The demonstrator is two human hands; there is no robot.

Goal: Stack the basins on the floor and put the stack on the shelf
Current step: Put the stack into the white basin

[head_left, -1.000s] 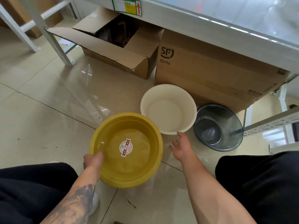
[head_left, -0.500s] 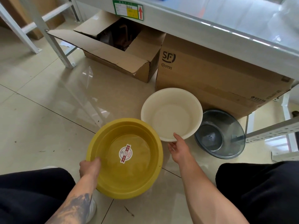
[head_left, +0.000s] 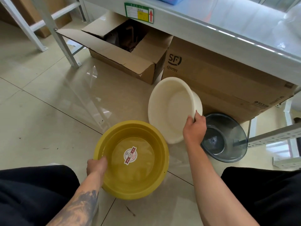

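Note:
A yellow basin (head_left: 143,180) with a round sticker inside sits low in front of me; my left hand (head_left: 96,167) grips its near-left rim. My right hand (head_left: 194,128) holds the right rim of a cream basin (head_left: 171,108), which is tipped up on its side with the mouth facing left. A translucent grey-blue basin (head_left: 228,144) rests on the floor to the right, partly behind my right hand. The white shelf (head_left: 211,30) runs overhead across the top.
Under the shelf stand an open cardboard box (head_left: 130,62) and a closed SF carton (head_left: 219,82). Metal shelf legs (head_left: 61,39) rise at the left and a perforated rail (head_left: 273,136) crosses at the right. My dark-clad knees fill both lower corners.
My right hand has closed on the cream basin's rim and tipped it up off the floor toward the left. My left hand keeps its hold on the yellow basin.

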